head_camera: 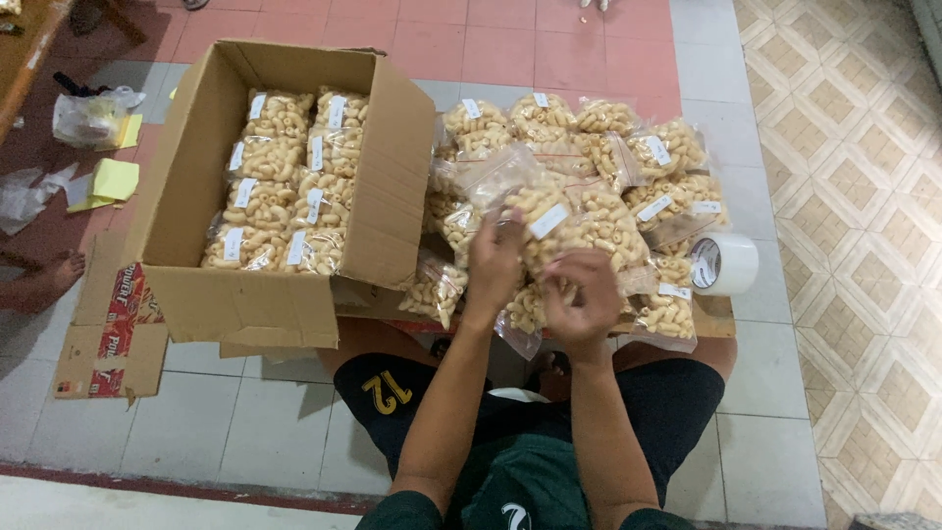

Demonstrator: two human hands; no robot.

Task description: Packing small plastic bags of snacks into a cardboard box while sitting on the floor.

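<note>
- At the far left, on the tiled floor (245,432), scraps of yellow paper (115,180) and a crumpled plastic bag (90,116) lie near another person's bare foot (51,278).
- Just right of them, an open cardboard box (245,299) holds two rows of clear snack packets (285,182) with white labels.
- In the middle, your left hand (494,265) grips a clear packet of curled snacks (549,221), fingers curled around its lower left side.
- Beside it, your right hand (582,299) pinches the same packet's lower edge, fingers pressed together.
- Behind both hands, a loose pile of packets (628,157) covers a low table (721,316).
- At the right, a white tape roll (724,263) rests against the pile.
</note>
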